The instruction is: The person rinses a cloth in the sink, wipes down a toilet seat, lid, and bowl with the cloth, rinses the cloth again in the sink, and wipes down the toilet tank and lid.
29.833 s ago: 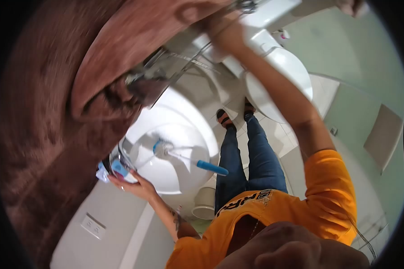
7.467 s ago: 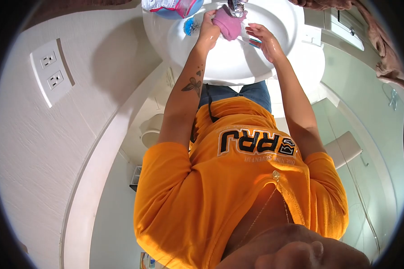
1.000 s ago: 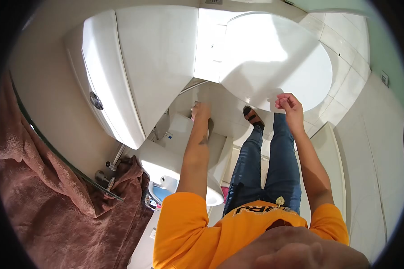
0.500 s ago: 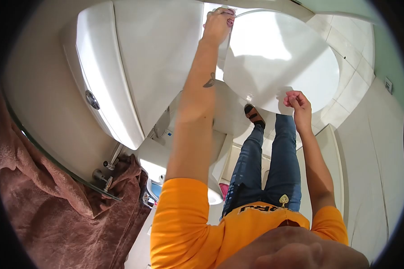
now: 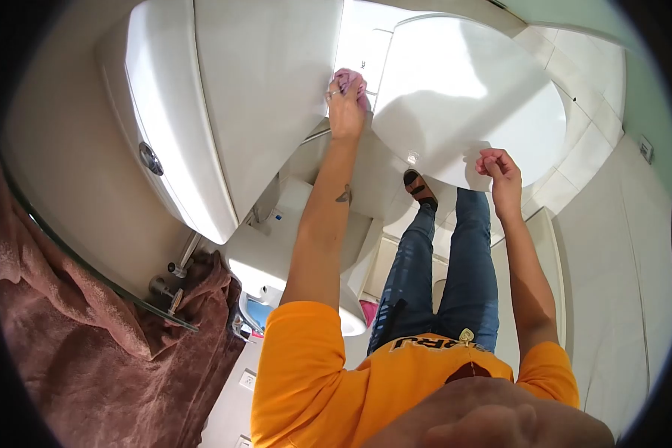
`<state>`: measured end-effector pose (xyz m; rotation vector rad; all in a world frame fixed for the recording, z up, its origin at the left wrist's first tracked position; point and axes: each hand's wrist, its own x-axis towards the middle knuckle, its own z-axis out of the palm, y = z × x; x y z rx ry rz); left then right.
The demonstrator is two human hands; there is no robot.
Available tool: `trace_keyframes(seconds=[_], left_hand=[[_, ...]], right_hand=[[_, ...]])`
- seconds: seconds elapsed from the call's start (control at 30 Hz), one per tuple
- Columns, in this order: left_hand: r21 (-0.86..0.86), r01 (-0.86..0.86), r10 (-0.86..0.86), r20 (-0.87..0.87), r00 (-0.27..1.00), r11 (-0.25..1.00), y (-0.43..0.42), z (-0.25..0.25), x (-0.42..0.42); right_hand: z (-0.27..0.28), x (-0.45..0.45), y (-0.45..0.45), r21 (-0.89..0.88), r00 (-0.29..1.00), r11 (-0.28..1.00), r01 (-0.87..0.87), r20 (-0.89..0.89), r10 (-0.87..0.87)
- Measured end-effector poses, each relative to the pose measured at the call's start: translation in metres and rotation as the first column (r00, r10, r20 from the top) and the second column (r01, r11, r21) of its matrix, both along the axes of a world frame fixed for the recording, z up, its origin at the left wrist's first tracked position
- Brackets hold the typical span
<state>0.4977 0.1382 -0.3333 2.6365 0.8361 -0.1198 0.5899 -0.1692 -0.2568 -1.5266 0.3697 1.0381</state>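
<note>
My left hand (image 5: pixel 346 108) is closed around a crumpled pink cloth (image 5: pixel 350 78), pressing it onto the white strip behind the toilet lid (image 5: pixel 403 138), close to the tank (image 5: pixel 265 82). A ring shows on one finger. The lid is down, with bright light and shadow across it. Over the lid's near right edge hovers my right hand (image 5: pixel 500 170), its fingers curled in and thumb against them. Nothing shows in it.
A flush button (image 5: pixel 150 158) sits on the tank top. At lower left a brown towel (image 5: pixel 112 366) hangs by a glass edge and metal fittings. Below the tank is a white basin (image 5: pixel 276 246). A tiled floor (image 5: pixel 575 160) runs beyond the lid.
My left hand has moved from the far end of the strip behind the lid toward my body, bringing the pink cloth into clearer view. My right hand has barely moved.
</note>
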Motion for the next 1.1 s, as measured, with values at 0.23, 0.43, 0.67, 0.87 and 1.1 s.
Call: trace_keyframes(seconds=[0.23,0.43,0.67,0.87,1.1], left_hand=[[-0.013,-0.125,0.112,-0.357,0.927,0.992,-0.009,0.033,-0.052],[0.227,0.322,-0.368,0.2,0.908,0.919,0.019,0.026,0.109],[0.185,0.371,-0.366,-0.064,0.929,0.91,0.048,-0.011,0.116],[0.137,0.149,-0.116,-0.219,0.969,0.979,0.02,0.008,0.058],[0.009,-0.103,0.093,-0.519,0.85,0.995,-0.026,0.003,-0.099]], right_hand=[[0.01,-0.016,0.002,0.023,0.999,1.0,-0.01,-0.048,0.011],[-0.005,-0.012,-0.009,0.016,1.0,0.999,-0.028,-0.012,0.028],[-0.002,0.0,-0.009,-0.007,1.0,1.0,0.009,0.028,-0.009],[0.003,-0.002,-0.005,0.005,0.999,1.0,-0.003,0.034,0.003],[0.009,-0.032,0.008,0.045,0.999,0.998,-0.04,-0.001,0.04]])
